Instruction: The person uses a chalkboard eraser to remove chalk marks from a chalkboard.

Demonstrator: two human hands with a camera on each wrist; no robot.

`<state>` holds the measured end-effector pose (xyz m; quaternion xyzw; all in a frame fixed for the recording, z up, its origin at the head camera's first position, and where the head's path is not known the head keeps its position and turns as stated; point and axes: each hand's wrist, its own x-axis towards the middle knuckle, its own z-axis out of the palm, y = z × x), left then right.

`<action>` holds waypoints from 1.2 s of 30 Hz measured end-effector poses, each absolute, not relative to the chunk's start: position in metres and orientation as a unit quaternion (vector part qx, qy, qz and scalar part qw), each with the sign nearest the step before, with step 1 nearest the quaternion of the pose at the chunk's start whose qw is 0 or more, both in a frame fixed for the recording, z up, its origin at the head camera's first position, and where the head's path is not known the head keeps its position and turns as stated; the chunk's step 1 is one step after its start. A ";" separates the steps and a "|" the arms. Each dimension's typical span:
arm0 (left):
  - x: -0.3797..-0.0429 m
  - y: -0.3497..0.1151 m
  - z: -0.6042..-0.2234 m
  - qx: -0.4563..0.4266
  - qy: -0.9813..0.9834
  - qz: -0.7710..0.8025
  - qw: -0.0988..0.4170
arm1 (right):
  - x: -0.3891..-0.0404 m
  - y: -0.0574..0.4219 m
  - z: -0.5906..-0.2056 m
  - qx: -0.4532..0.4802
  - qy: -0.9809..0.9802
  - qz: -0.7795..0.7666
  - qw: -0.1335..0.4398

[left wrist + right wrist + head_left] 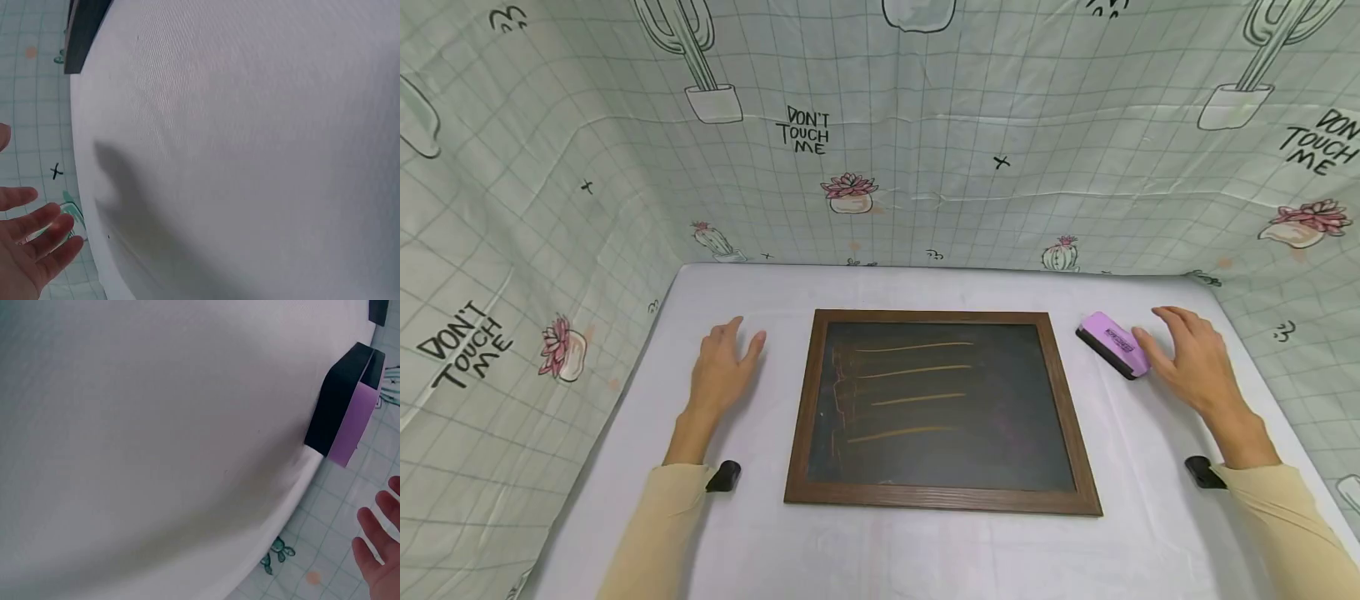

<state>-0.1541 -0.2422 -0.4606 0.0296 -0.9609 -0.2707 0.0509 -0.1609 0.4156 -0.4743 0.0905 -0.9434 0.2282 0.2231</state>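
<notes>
A chalkboard (1015,400) in a brown wooden frame lies flat on the white table. Several yellowish chalk lines and a fainter reddish squiggle mark its left half. To its right sits a purple eraser (1112,343) with a black felt side, also visible in the right wrist view (353,422). My right hand (1198,358) is just right of the eraser, fingers loosely spread and holding nothing. Left of the board, my left hand (721,371) hovers over the table with relaxed fingers and nothing in them; the left wrist view shows its fingers (53,228) apart.
The white tabletop (925,550) extends around the board. Behind it and along both sides hangs a gridded cloth (925,150) printed with plants and lettering. A black wrist strap piece (724,476) shows at the left cuff, and another black piece (1205,472) at the right.
</notes>
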 end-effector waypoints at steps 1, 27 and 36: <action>-0.154 -0.241 -0.461 0.029 -0.960 -0.275 0.047 | -0.161 0.414 -0.474 0.091 -0.943 0.232 0.220; -0.152 -0.209 -0.467 0.000 -0.920 -0.392 0.015 | -0.169 0.395 -0.482 0.103 -0.933 0.281 0.198; -0.152 -0.198 -0.469 -0.003 -0.909 -0.417 0.006 | -0.169 0.391 -0.481 0.094 -0.946 0.265 0.164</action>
